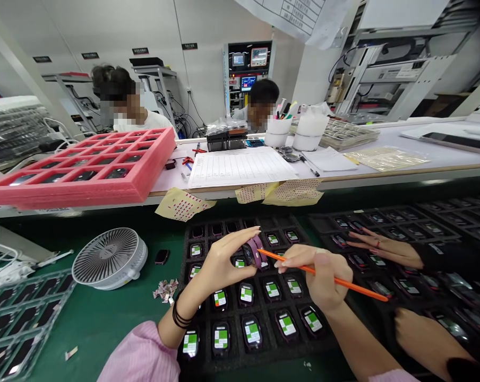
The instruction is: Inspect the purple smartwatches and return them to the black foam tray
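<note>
Between the thumb and fingers of my left hand (228,260) is a purple smartwatch (257,251), held up on its edge above the tray. My right hand (323,270) grips a thin orange stick (359,288) like a pen. The stick's pointed tip meets, or nearly meets, the side of the watch case; I cannot tell which. Below both hands lies a black foam tray (236,318) of smartwatches, many with lit green-and-white screens, such as the watch (251,331) at the front. Part of the tray is hidden by my hands.
At right, a co-worker's hands (383,246) reach over another black tray (387,313). A round grey fan (109,258), a loose watch (162,257) and small scraps (166,290) lie left. A clear tray (25,318) is farther left. Behind, a shelf holds pink foam (144,175) and papers (242,167).
</note>
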Motion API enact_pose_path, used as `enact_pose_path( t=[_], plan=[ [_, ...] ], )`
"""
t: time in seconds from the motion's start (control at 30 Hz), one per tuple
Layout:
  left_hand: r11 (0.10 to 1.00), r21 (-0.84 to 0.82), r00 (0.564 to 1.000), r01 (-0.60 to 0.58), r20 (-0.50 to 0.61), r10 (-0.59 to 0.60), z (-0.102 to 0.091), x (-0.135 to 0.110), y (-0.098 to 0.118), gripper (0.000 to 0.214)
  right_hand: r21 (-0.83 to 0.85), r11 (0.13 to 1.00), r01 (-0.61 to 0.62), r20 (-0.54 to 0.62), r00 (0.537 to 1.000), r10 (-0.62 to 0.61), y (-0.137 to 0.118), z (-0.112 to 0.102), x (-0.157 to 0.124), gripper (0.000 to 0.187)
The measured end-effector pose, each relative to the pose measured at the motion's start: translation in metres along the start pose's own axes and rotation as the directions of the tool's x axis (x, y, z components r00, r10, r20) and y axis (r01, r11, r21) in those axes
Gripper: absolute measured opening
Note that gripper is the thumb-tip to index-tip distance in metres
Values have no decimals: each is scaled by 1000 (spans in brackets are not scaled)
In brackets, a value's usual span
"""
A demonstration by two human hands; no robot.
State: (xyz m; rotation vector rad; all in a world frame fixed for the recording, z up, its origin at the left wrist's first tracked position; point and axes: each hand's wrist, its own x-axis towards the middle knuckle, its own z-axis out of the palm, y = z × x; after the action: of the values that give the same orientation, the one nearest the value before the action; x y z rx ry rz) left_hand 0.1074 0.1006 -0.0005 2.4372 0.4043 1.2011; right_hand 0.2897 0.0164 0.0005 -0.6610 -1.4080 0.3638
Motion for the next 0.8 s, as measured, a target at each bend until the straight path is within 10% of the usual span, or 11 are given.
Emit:
enact_pose_path(
  t=[0.67, 0.8],
  plan=[
    [995, 91, 1000, 29, -9, -28, 0, 2, -7, 64, -49, 997, -63, -87, 994, 59, 12, 1, 8, 53],
    [976, 200, 996, 91, -37, -85, -3, 3, -6, 60, -167, 959, -230, -33, 973, 227, 21, 10, 9, 30]
  ],
)
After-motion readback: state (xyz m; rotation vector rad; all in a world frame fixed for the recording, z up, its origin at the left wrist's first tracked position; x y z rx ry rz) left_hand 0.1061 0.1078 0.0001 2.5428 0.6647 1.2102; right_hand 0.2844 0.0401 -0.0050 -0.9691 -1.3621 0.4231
